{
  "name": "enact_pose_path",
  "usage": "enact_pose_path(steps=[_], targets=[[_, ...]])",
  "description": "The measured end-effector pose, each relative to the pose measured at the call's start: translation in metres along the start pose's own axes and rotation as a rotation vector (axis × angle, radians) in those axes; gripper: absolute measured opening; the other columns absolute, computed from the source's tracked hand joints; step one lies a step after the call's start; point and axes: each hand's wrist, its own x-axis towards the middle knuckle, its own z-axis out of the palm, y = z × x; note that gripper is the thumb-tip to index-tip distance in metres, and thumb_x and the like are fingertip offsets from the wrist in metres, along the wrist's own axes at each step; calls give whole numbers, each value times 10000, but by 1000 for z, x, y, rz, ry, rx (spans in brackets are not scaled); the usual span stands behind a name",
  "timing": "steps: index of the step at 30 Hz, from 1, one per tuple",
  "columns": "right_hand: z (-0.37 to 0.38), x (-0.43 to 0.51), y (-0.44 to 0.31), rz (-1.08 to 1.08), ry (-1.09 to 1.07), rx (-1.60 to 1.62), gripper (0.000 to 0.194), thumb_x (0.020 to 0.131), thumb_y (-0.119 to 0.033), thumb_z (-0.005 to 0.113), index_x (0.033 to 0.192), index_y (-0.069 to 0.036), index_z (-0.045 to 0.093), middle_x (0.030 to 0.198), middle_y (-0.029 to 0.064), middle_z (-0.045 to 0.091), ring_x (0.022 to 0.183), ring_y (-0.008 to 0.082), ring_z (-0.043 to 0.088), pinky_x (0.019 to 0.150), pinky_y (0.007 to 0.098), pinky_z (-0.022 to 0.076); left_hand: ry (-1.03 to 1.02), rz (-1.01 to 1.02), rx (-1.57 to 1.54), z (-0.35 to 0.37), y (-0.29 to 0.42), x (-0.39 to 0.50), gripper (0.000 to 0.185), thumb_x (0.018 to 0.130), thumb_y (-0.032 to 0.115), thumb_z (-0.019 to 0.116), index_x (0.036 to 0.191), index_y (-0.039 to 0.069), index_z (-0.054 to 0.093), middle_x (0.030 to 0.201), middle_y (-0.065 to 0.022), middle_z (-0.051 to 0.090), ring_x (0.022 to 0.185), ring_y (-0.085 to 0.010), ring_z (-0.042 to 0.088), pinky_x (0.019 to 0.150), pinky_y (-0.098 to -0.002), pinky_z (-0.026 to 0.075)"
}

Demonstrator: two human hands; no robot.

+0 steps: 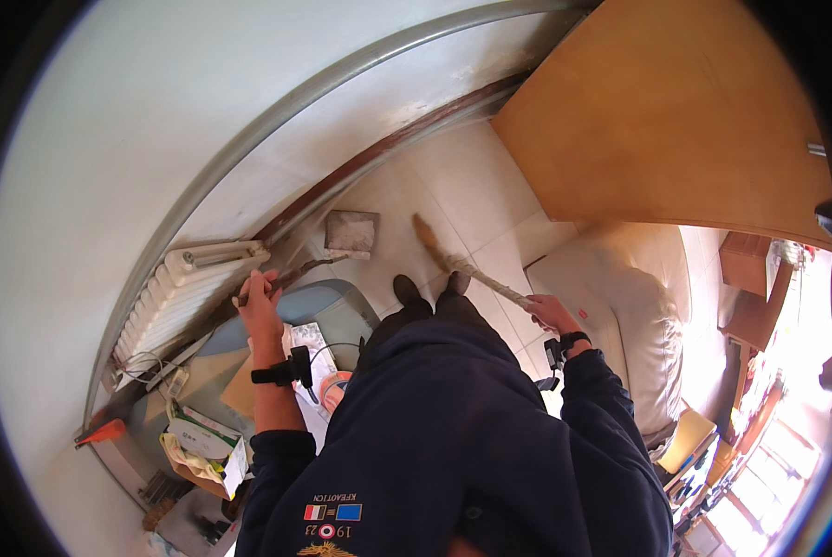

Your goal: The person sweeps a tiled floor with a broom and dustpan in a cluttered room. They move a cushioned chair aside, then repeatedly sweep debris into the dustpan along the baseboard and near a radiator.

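My left hand point(257, 296) is closed round the upper end of a dark, stick-like handle point(297, 271), which slants down to a dustpan point(351, 233) on the tiled floor. Greyish dust or debris lies in the pan. My right hand point(550, 313) grips the pale, wrapped handle of a broom point(489, 280). Its brown bristles point(426, 237) are on or just above the floor, right of the dustpan and in front of my shoes. A gap of bare tile separates bristles and pan.
A white radiator point(186, 285) stands along the wall at left. Below it, a grey-blue table point(318, 299) holds papers and an open box point(203, 445). A beige leather sofa point(642, 327) is at right, and a wooden door or panel point(667, 118) at upper right.
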Motion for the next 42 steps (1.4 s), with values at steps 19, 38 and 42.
enact_pose_path(steps=[19, 38, 42], targets=[[62, 167, -143, -555, -54, -549, 57, 701, -88, 634, 726, -39, 650, 717, 156, 642, 616, 331, 635, 566, 417, 509, 267, 36, -90, 19, 6, -17, 350, 976, 344, 519, 749, 96, 420, 1034, -118, 648, 1019, -198, 566, 903, -412, 445], [-156, 226, -101, 79, 225, 4, 478, 872, -451, 594, 799, 18, 643, 670, 178, 634, 584, 279, 620, 527, 425, 479, 45, -74, -14, 186, 36, 13, 357, 993, 296, 499, 696, 108, 434, 1018, -76, 650, 884, -117, 544, 810, -299, 474], [-161, 230, -102, -76, 444, -154, 583, 827, -516, 618, 683, 48, 660, 649, 206, 649, 655, 343, 655, 658, 462, 505, -18, -59, 8, 219, 43, 21, 363, 995, 289, 492, 698, 88, 438, 1022, -82, 649, 918, -126, 540, 830, -314, 473]])
